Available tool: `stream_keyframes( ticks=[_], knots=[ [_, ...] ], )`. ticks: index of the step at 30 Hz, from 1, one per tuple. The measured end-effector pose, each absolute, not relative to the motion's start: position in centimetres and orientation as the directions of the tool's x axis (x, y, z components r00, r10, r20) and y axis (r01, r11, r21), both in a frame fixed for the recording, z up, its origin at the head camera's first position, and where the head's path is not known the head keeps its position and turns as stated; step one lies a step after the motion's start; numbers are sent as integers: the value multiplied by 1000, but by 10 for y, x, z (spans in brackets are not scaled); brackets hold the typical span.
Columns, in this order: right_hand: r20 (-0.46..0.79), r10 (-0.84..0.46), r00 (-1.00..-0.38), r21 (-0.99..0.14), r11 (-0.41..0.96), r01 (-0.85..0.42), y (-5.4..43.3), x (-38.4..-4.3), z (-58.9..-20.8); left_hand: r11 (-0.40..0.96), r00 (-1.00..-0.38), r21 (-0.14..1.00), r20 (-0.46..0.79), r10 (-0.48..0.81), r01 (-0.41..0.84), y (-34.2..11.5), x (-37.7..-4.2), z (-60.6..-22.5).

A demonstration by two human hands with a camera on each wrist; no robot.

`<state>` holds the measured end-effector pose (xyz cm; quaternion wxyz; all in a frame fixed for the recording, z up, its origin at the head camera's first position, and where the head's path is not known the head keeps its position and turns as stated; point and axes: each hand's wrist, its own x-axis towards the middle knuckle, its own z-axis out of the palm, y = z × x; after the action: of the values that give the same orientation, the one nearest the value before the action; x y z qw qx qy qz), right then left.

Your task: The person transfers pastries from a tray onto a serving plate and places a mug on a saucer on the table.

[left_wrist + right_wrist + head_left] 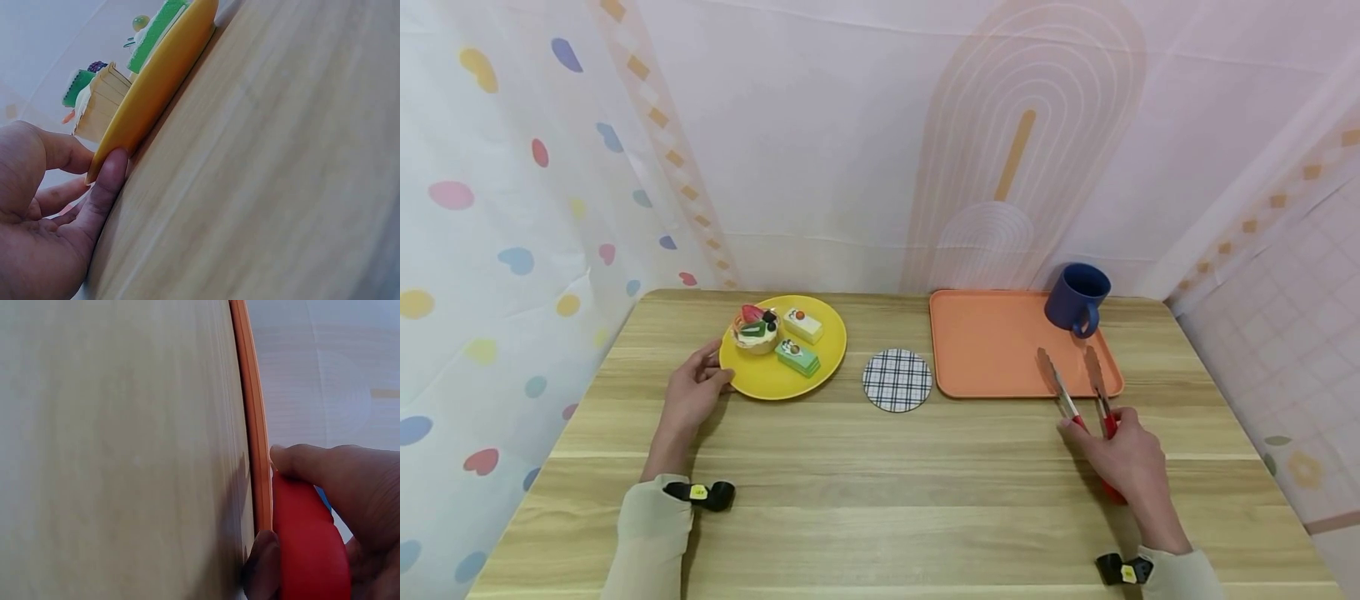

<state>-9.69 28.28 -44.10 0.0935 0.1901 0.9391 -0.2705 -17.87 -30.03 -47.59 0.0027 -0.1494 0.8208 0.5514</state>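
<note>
On the left of the table, my left hand [692, 393] pinches the rim of a yellow plate [763, 382]. In the left wrist view the thumb and a finger close on the plate's edge [153, 87]. The plate bears a fruit tart [756, 333], a pale cake slice [805, 327] and a green cake slice [797, 358]. My right hand [1126, 460] grips red-handled tongs [1097, 379], whose two arms stand apart. Their tips overlap the front right of an orange tray [988, 354] in the head view. The right wrist view shows the red handle [309, 544] under my fingers.
A dark blue mug [1075, 292] stands at the tray's back right corner, just behind the tongs' tips. Between plate and tray lies a round checked coaster [897, 381]. The wooden table [880, 500] ends at a patterned curtain [820, 150] at the back.
</note>
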Motion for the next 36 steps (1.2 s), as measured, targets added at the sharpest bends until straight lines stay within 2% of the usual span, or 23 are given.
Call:
stream_keyframes(
  ticks=[7, 22, 30, 36],
  knots=[
    [-250, 316, -915, -448, 800, 399, 280, -93, -440, 348, -955, 903, -173, -241, -251, -300, -178, -476],
    [-272, 324, -906, -354, 842, 407, 277, -92, -434, 351, -956, 904, -164, -243, -244, -299, -178, -475],
    [-279, 280, -918, -382, 845, 374, 283, -92, -432, 367, -953, 900, -140, -267, -235, -295, -178, -474],
    [-242, 237, -941, -443, 836, 324, 286, -93, -430, 443, -946, 857, -140, -291, -263, -291, -177, -470]
  ],
)
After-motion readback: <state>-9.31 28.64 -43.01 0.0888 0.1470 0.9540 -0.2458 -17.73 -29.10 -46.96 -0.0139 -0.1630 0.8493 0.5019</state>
